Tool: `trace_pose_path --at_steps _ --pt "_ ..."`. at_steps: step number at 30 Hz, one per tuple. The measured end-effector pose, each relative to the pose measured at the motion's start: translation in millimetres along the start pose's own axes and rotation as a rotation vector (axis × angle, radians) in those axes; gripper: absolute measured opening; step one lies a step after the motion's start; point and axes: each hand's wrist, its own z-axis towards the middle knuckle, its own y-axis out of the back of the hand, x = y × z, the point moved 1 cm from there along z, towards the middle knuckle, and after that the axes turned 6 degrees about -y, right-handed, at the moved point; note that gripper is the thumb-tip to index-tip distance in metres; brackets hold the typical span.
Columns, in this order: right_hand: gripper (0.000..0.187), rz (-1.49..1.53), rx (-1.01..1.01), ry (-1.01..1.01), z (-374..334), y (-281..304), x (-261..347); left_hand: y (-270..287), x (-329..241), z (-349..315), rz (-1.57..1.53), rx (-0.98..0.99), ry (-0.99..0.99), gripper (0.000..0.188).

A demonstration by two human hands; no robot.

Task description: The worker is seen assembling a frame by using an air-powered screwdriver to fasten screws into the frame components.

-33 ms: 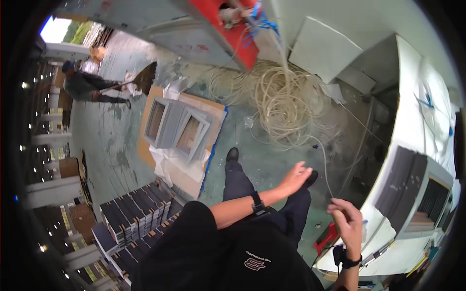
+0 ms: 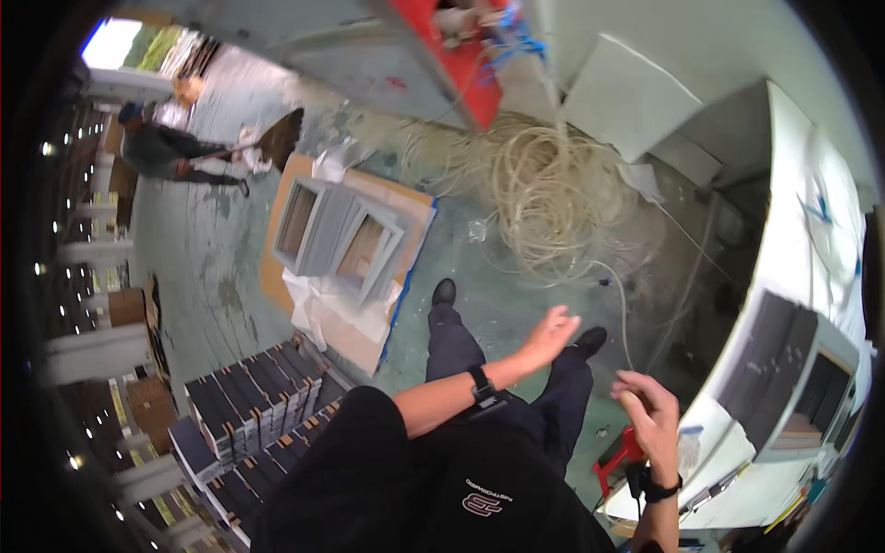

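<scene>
Handling appearing barely begun

The worn green workshop floor (image 2: pixel 217 276) is carrying most items. Along the right, a long white worktop (image 2: pixel 784 249) is supporting dark slabs (image 2: pixel 767 355) and a grey frame (image 2: pixel 804 387). At far left, a dark-clothed co-worker (image 2: pixel 157 152) is holding a broad, long-handled broom (image 2: pixel 279 140). Ahead of the hands, a heap of pale translucent tubular hose (image 2: pixel 544 198) is lying on the floor, one strand running down close to the right hand (image 2: pixel 650 410). Grey rectangular frames (image 2: pixel 339 226) are standing grouped on a flat tan cardboard sheet (image 2: pixel 404 195).

The left hand (image 2: pixel 544 341) is hovering with fingers extended, holding nothing visible. The right hand is curling its fingers beside the strand; whether it is gripping it cannot be told.

Judged from the layout, the frames are already sitting in order, while the hose is lying in tangled loops, no tie showing; sorting those loops is appearing outstanding.
</scene>
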Motion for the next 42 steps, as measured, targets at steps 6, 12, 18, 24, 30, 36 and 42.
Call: trace_pose_path --at_steps 6,12,18,24,30,36,42 --pt "0.055 -0.247 0.253 -0.001 219 -244 -28 318 139 2 -0.013 -0.553 0.222 0.076" --pt "0.098 -0.458 0.315 -0.248 450 -499 -148 592 365 -33 0.068 -1.133 0.493 0.091" --pt "0.107 -0.505 0.246 -0.359 586 -653 -264 723 495 -18 0.055 -1.137 0.727 0.097" --pt "0.101 -0.509 0.111 -0.231 630 -748 -281 765 553 4 -0.327 -1.042 0.689 0.105" --pt "0.094 -1.078 0.035 0.502 711 -753 -268 734 540 64 -0.545 -1.113 0.573 0.099" --pt "0.098 -1.165 0.391 0.212 745 -771 -248 738 541 54 -0.811 -1.032 0.527 0.097" --pt "0.097 -1.031 0.406 0.112 719 -756 -251 732 547 47 -0.707 -1.055 0.349 0.089"
